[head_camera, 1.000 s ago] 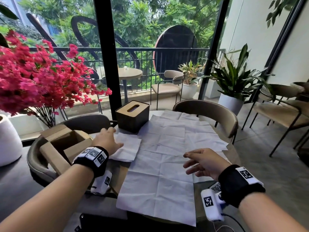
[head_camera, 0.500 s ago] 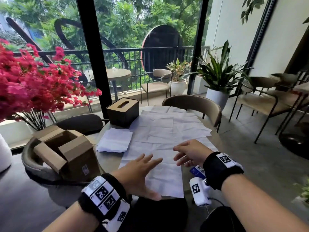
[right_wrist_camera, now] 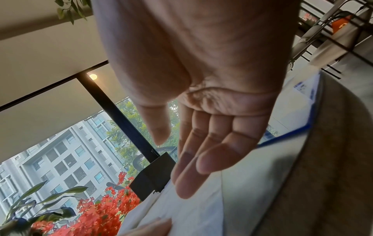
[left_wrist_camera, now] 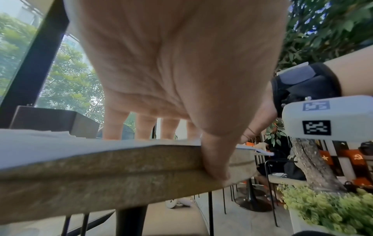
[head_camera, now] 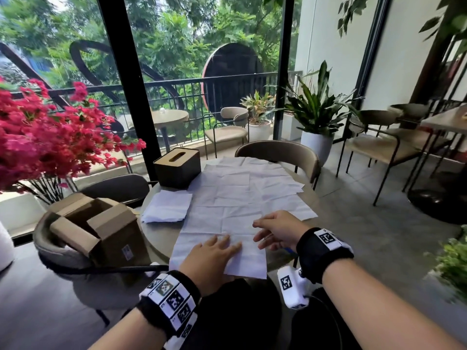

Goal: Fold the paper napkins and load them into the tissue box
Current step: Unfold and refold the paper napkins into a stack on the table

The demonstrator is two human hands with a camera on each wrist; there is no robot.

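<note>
A round stone-topped table (head_camera: 161, 238) stands by the glass wall, and most of its top is covered by unfolded white paper napkins (head_camera: 242, 193) lying flat and overlapping, their crease lines showing. The nearest sheet (head_camera: 242, 261) hangs a little past the table's near edge. On a chair to the left sits an open cardboard box (head_camera: 101, 231) with its flaps up, and behind it a spray of pink-red flowers (head_camera: 50, 142) leans in. At the far left of the table stands the dark tissue box (head_camera: 177, 166), upright, its tan lid with the slot on top; just in front of it lies a small stack of folded napkins (head_camera: 168, 205), apart from the box and touching the edge of the spread sheets. A blue-edged card (right_wrist_camera: 298, 102) peeks out from under the paper at the right. The person's left hand (head_camera: 211, 258) lies flat on the near sheet, fingers straight and spread, with the thumb (left_wrist_camera: 216, 159) hooked down over the table rim. The right hand (head_camera: 278, 229) hovers just above the paper beside it, palm down, fingers loosely extended and holding nothing
</note>
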